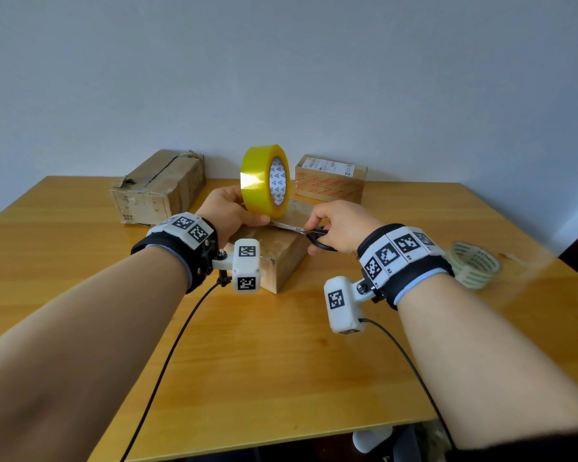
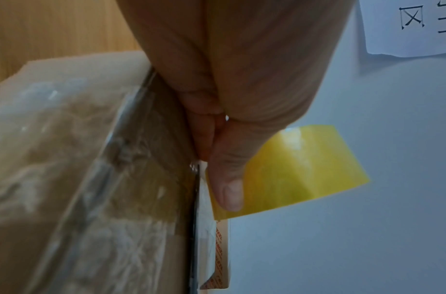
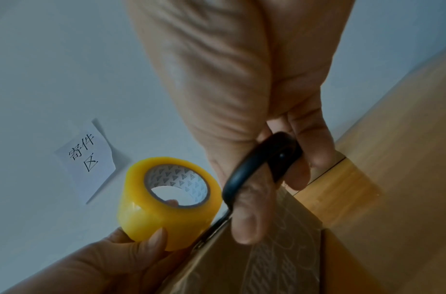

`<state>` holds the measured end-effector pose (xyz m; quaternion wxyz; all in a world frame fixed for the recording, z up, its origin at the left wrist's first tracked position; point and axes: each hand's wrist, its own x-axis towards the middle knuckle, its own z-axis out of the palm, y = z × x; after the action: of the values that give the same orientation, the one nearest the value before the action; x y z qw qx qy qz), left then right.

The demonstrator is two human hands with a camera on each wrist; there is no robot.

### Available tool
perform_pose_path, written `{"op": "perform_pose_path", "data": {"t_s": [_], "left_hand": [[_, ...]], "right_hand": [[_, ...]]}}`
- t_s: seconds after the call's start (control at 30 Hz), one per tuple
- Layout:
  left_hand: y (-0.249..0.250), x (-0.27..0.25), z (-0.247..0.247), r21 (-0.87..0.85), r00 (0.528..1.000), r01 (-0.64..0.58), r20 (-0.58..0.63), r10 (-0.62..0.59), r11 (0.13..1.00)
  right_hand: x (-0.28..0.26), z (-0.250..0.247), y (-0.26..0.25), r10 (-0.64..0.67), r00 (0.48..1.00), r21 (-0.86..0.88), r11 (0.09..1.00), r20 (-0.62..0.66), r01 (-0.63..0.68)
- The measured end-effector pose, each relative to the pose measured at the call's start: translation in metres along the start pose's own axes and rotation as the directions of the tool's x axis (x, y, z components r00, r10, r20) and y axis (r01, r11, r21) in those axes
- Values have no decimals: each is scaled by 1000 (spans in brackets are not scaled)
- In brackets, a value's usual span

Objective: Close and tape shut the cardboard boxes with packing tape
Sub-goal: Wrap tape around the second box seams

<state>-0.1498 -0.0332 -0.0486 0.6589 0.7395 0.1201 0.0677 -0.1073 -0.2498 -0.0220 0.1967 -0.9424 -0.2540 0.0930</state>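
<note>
1. While the left hand [image 1: 229, 211] grips the yellow tape roll [image 1: 265, 180] upright, thumb on the outer band and fingers curled behind, the roll stands over the far edge of the near cardboard box [image 1: 274, 255] at the table's centre.
2. From the right wrist view the roll's white core [image 3: 176, 179], printed with small triangles, faces the camera, and a left fingertip [image 3: 172, 202] shows through the hole.
3. At 3 o'clock of the roll, the right hand [image 1: 339, 228] holds black-handled scissors [image 1: 301, 230], with its thumb through one loop and its fingers curled at the other.
4. The blades point toward 9 o'clock, lying low across the box top and reaching just under the roll, beside the left thumb; whether they are parted cannot be told.
5. A clear strip of tape [image 2: 111, 179] runs along the near box's top in the left wrist view, wrinkled in places.
6. A worn, torn box [image 1: 159, 188] sits at 10 o'clock of the near box, against the wall.
7. A smaller box with a white label and orange print [image 1: 331, 178] sits at 1 o'clock, also at the wall.
8. A second, paler tape roll [image 1: 474, 265] lies flat on the wooden table [image 1: 281, 361] at 3 o'clock, well apart from the hands.
9. A paper note with handwritten characters [image 3: 87, 157] hangs on the wall.
</note>
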Motion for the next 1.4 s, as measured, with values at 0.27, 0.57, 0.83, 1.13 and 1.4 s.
{"op": "perform_pose_path", "data": {"t_s": [0.27,0.57,0.83,1.13,1.4], "left_hand": [[0,0,-1,-16,999,-30,14,30,999],[-1,2,-6,-267,1000,0,-12,-3,964],[14,0,-2,-310,1000,-24,11,29,950],[31,-7,16,-327,995,-43,69,69,944],[46,-18,26,-401,987,-62,111,116,914]], "right_hand": [[3,5,6,-5,998,-37,999,-70,3],[-2,10,26,86,973,15,996,-214,-85],[-3,21,53,391,889,-100,901,-238,-423],[6,37,59,442,892,-423,829,95,-366],[-24,-4,-4,148,978,712,702,-144,-1]]}}
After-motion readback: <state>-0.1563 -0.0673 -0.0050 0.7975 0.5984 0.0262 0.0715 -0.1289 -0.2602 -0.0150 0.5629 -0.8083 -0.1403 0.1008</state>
